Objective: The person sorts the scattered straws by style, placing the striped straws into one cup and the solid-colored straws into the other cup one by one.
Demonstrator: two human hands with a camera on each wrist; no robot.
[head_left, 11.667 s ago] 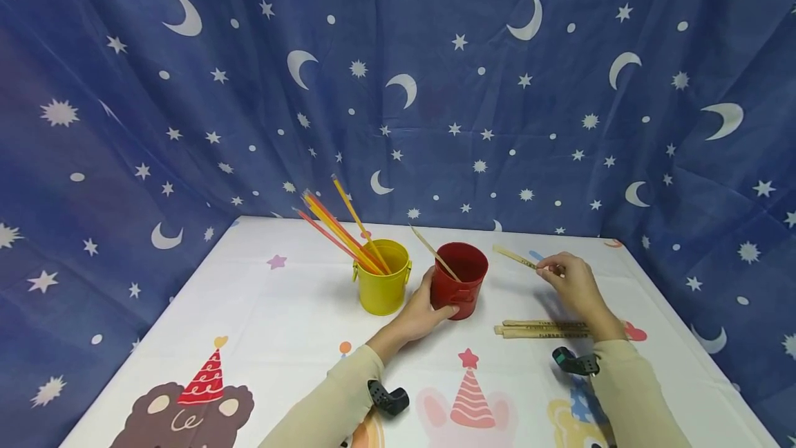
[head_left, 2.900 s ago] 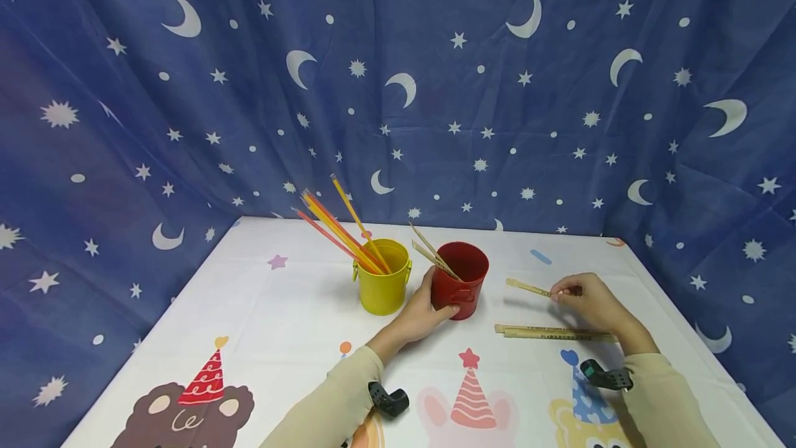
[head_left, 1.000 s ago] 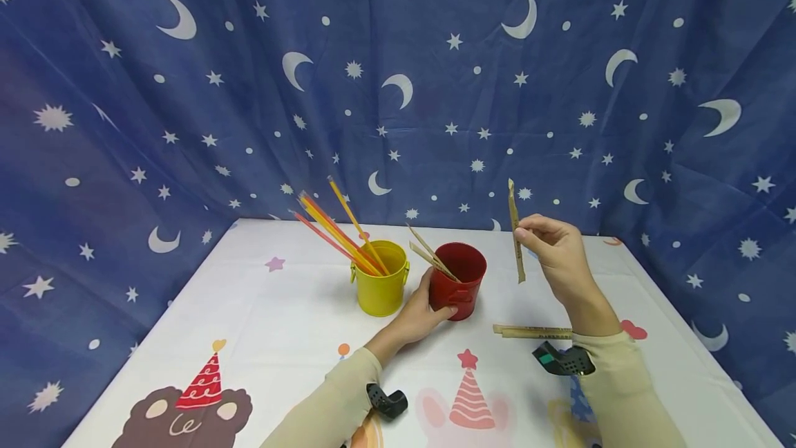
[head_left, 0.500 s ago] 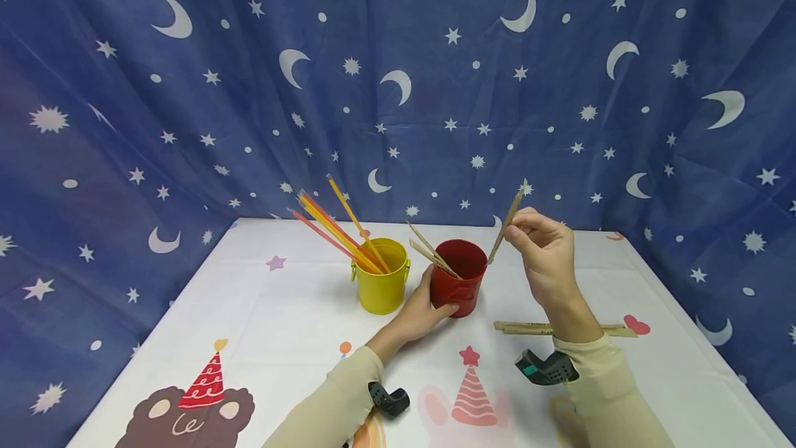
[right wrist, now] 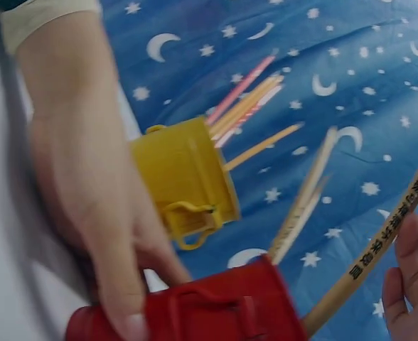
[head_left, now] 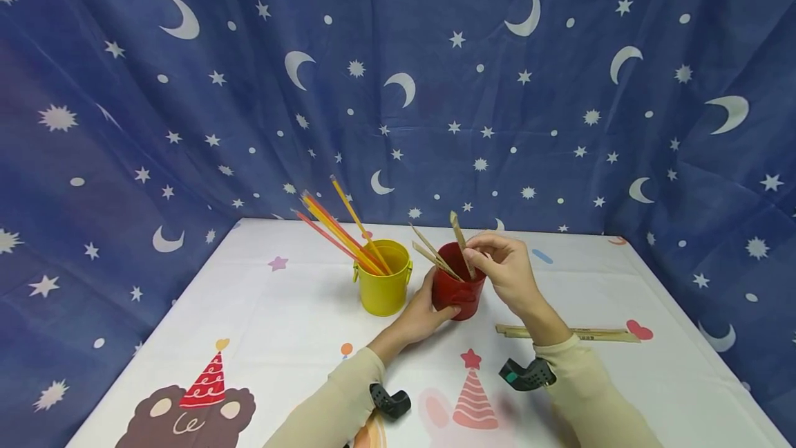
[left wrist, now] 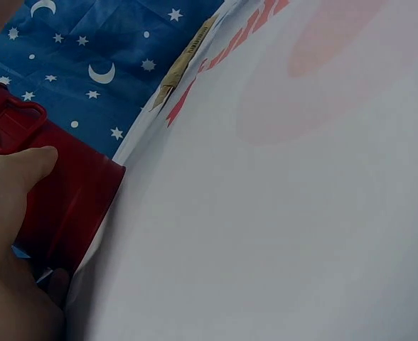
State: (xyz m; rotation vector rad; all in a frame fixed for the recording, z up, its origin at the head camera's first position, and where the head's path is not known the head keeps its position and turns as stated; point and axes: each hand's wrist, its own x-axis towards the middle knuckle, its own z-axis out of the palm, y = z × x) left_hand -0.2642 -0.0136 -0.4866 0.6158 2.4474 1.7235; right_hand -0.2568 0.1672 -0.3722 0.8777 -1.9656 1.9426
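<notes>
A staged tabletop set

A star-and-moon curtain backs a table covered in a cartoon party cloth.

A tan paper-wrapped stick stands tilted, its lower end inside the red bucket at mid-table, which already holds two more such sticks leaning left.
</notes>
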